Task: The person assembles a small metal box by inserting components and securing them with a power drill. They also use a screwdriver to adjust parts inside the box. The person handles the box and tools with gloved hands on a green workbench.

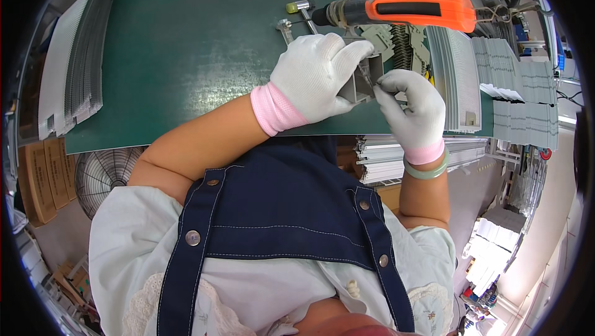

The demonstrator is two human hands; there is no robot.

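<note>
My left hand (313, 75), in a white glove with a pink cuff, grips a grey rectangular profile piece (362, 85) near the front edge of the green table (186, 57). My right hand (412, 103), gloved the same way, pinches something small against the right end of that piece; what it pinches is too small to tell. An orange and black power screwdriver (403, 10) hangs just above and behind both hands, touched by neither. A jade-coloured bangle (427, 172) sits on my right wrist.
A stack of grey-white profile strips (71, 63) lies at the table's left. More white and grey strips (458, 75) are piled at the right. A small mallet (297, 7) and metal tool (285, 26) lie behind my hands. A fan (102, 175) stands below the table.
</note>
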